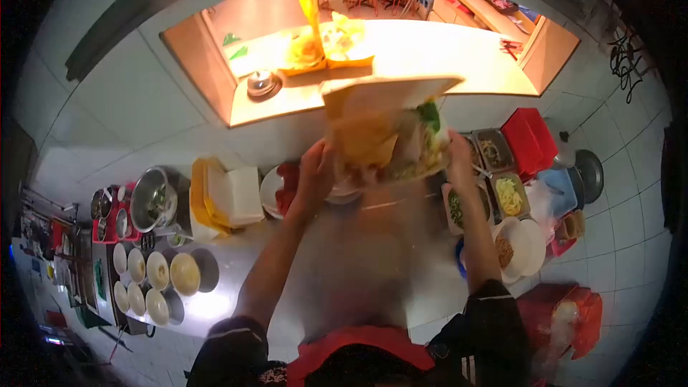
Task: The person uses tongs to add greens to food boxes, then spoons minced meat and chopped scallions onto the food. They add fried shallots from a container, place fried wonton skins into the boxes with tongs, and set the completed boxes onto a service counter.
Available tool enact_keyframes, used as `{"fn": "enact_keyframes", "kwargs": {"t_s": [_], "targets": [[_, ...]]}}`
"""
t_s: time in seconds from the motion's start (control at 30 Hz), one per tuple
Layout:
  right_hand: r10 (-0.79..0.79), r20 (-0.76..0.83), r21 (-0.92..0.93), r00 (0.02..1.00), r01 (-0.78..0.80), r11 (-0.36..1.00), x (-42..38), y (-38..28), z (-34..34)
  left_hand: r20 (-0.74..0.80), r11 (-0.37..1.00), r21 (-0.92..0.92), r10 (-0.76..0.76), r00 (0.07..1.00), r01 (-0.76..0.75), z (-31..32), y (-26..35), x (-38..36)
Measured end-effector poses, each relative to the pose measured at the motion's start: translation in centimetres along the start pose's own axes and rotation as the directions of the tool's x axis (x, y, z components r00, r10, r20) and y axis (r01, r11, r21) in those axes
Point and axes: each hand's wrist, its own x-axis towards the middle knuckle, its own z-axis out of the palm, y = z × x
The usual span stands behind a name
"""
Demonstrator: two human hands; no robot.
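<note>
My left hand (314, 175) and my right hand (459, 161) hold up a tray (383, 93) between them, one hand at each side. On it stands a bowl of food with greens (419, 145) and something orange (362, 140); the load is blurred. The tray is raised over the steel counter (358, 244) toward the lit serving hatch (430, 57) in the wall. Both arms are stretched forward, in dark sleeves with a white stripe.
Two more orange trays with food (326, 46) and a small pot (261, 84) sit on the hatch shelf. Left: several empty bowls (158, 272), a steel pot (154, 197), a white foam box (233, 193). Right: steel pans of toppings (502, 193), red containers (529, 140).
</note>
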Motion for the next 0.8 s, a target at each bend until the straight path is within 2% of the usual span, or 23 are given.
{"fn": "enact_keyframes", "kwargs": {"t_s": [0.03, 0.1, 0.13, 0.2, 0.23, 0.27, 0.3, 0.37, 0.4, 0.43, 0.47, 0.5, 0.53, 0.57, 0.6, 0.63, 0.67, 0.7, 0.73, 0.8], "targets": [[0.096, 0.013, 0.080, 0.995, -0.097, 0.992, 2.8, -0.9, -0.8, 0.010, 0.999, -0.014, 0.040, 0.999, -0.040, 1.7, -1.3, 2.9], [0.268, 0.059, 0.235, 0.961, -0.275, 0.932, 7.8, -3.9, -3.0, 0.034, 0.962, -0.179, -0.202, 0.979, 0.205, 5.3, -0.4, 8.1], [0.281, 0.070, 0.214, 0.957, -0.290, 0.933, 10.3, -2.4, -4.0, 0.066, 0.912, -0.257, -0.314, 0.947, 0.320, 6.9, 0.1, 10.1], [0.299, 0.082, 0.170, 0.951, -0.309, 0.936, 15.4, 2.5, -6.2, 0.033, 0.941, -0.191, -0.279, 0.960, 0.280, 10.2, -2.8, 14.0], [0.258, -0.020, 0.112, 0.966, -0.254, 0.961, 16.5, 2.4, -6.0, 0.076, 0.951, -0.130, -0.273, 0.959, 0.281, 11.2, -3.8, 15.6], [0.251, -0.066, 0.102, 0.966, -0.244, 0.964, 17.7, 2.9, -6.1, 0.094, 0.918, -0.184, -0.338, 0.936, 0.350, 11.9, -3.6, 16.5], [0.264, -0.086, 0.058, 0.961, -0.260, 0.964, 20.1, 6.7, -7.0, 0.113, 0.878, -0.237, -0.401, 0.909, 0.416, 12.6, -3.5, 17.5], [0.337, -0.016, 0.032, 0.941, -0.337, 0.941, 22.3, 9.4, -8.6, 0.132, 0.855, -0.242, -0.439, 0.889, 0.458, 13.7, -6.8, 19.7], [0.447, -0.045, 0.264, 0.893, -0.421, 0.868, 21.5, 6.7, -8.4, 0.141, 0.843, -0.245, -0.458, 0.878, 0.479, 14.3, -8.5, 20.7], [0.478, -0.068, 0.411, 0.876, -0.412, 0.813, 21.6, 6.4, -8.2, 0.143, 0.869, -0.217, -0.422, 0.895, 0.445, 14.8, -10.5, 21.8], [0.422, -0.161, 0.243, 0.892, -0.379, 0.893, 21.1, 4.1, -8.7, 0.145, 0.891, -0.190, -0.390, 0.909, 0.413, 15.0, -11.9, 22.4], [0.192, -0.269, -0.163, 0.944, -0.241, 0.957, 20.9, 3.8, -8.9, 0.166, 0.996, 0.031, -0.089, 0.982, 0.085, 14.5, -11.5, 22.1], [-0.023, -0.220, -0.397, 0.975, -0.068, 0.915, 20.4, 1.8, -9.0, 0.246, 0.936, 0.234, 0.205, 0.947, -0.264, 13.9, -10.8, 21.6], [-0.237, -0.159, -0.608, 0.958, 0.094, 0.788, 19.9, -0.4, -9.0, 0.375, 0.722, 0.388, 0.444, 0.813, -0.573, 13.5, -10.4, 20.8], [-0.394, -0.029, -0.640, 0.918, 0.286, 0.713, 17.7, -6.5, -8.3, 0.294, 0.966, 0.126, 0.181, 0.939, -0.226, 13.3, -10.0, 19.5], [-0.519, 0.017, -0.628, 0.855, 0.413, 0.660, 15.7, -12.3, -7.5, 0.343, 0.995, -0.095, 0.004, 0.939, 0.030, 12.5, -8.7, 17.3], [-0.629, 0.060, -0.610, 0.775, 0.527, 0.591, 13.8, -18.1, -6.6, 0.380, 0.911, -0.290, -0.173, 0.909, 0.294, 11.6, -7.5, 15.1], [-0.680, 0.016, -0.614, 0.733, 0.544, 0.572, 12.1, -23.4, -5.9, 0.458, 0.824, -0.394, -0.209, 0.864, 0.408, 9.4, -5.0, 11.9], [-0.725, -0.029, -0.619, 0.688, 0.557, 0.553, 11.1, -27.8, -5.9, 0.443, 0.826, -0.394, -0.213, 0.871, 0.403, 7.8, -4.2, 9.1], [-0.884, -0.037, -0.737, 0.466, 0.585, 0.339, 11.6, -34.5, -7.4, 0.440, 0.827, -0.389, -0.221, 0.870, 0.406, 6.0, -4.1, 5.3]]}}
